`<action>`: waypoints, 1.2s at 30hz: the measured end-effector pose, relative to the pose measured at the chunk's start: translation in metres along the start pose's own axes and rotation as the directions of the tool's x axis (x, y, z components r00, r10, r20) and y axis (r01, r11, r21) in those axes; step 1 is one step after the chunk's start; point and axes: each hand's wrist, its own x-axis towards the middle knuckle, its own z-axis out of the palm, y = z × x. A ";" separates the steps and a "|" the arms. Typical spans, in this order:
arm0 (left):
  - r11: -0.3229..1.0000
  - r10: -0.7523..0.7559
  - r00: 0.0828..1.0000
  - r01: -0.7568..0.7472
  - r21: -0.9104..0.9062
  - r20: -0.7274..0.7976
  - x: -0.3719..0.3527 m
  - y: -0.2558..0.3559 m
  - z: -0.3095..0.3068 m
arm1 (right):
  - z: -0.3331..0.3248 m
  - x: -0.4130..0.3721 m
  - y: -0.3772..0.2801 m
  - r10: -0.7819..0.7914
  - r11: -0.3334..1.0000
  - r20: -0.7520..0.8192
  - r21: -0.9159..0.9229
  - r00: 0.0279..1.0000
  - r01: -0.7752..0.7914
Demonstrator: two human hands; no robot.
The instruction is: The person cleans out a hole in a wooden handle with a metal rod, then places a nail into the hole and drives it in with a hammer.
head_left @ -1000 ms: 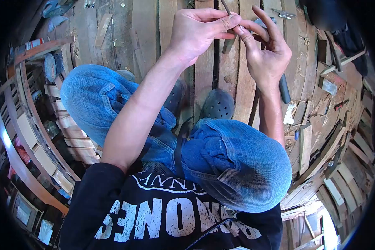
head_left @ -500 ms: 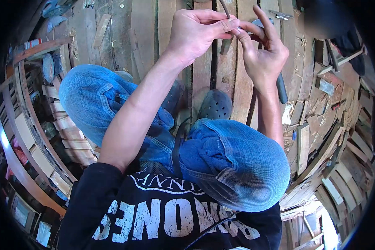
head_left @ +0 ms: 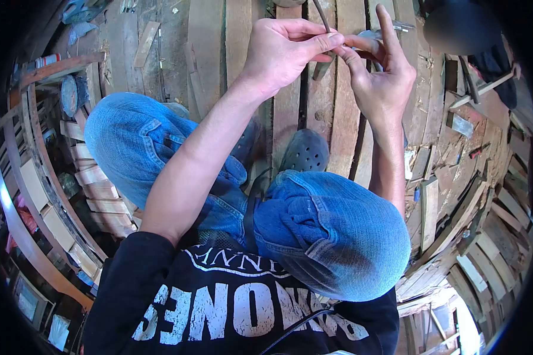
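My left hand (head_left: 287,56) is closed, thumb and fingers pinching a thin dark rod-like strip (head_left: 321,13) that runs up out of the top of the view. Close against its fingertips, my right hand (head_left: 385,80) pinches with thumb and forefinger while another finger points up. What the right fingertips hold is too small to make out. Behind the right hand's fingers, a blue-grey object (head_left: 370,35) lies partly hidden on the plank floor (head_left: 343,142). Both hands are held out beyond my denim-covered knees (head_left: 349,236).
A wooden rack (head_left: 71,231) with stacked wood pieces stands at the left. Wood offcuts (head_left: 429,213) and scraps litter the floor at the right, with a pale stick (head_left: 482,90) farther up. A clog (head_left: 306,151) rests on the planks between my knees.
Both hands have shifted slightly right, still fingertip to fingertip. The right arm now covers the dark handle-like piece that showed beside it before.
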 end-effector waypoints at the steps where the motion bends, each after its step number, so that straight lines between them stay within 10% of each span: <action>1: 1.000 0.000 1.000 0.000 -0.007 -0.001 0.000 0.000 0.000 | 0.001 0.000 -0.001 -0.001 1.000 -0.011 0.003 1.000 0.001; 17: 0.997 0.035 0.999 -0.038 -0.066 -0.039 -0.002 -0.003 0.000 | 0.004 -0.004 -0.003 0.317 0.916 0.064 0.238 0.946 -0.323; 36: 0.999 0.008 1.000 -0.009 -0.043 -0.021 -0.003 -0.004 0.002 | 0.016 -0.022 0.022 0.168 0.946 -0.114 0.298 0.979 -0.127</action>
